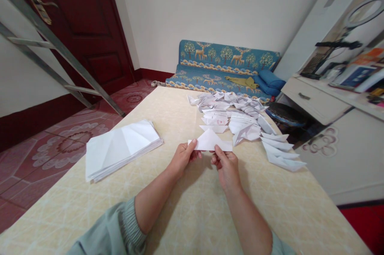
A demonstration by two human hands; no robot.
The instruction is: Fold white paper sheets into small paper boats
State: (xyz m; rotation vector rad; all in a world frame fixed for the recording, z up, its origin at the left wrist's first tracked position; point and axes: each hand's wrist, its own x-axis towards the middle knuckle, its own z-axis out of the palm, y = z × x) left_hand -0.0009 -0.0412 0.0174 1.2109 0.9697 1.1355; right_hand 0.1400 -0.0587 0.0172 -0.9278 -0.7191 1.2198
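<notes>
My left hand (183,156) and my right hand (225,166) both pinch a small folded white paper shape (210,142) with a pointed top, held just above the beige table (192,207). The left thumb and fingers grip its left corner. The right fingers grip its lower edge near the middle. A stack of flat white paper sheets (120,149) with fold creases lies on the table to the left of my hands. A heap of folded white paper pieces (240,119) spreads beyond and to the right of my hands.
A blue patterned sofa cushion (225,67) sits on the floor past the table's far end. A dark red door (81,27) and a metal ladder (54,47) stand at the left. A white cabinet (336,119) with clutter is at the right.
</notes>
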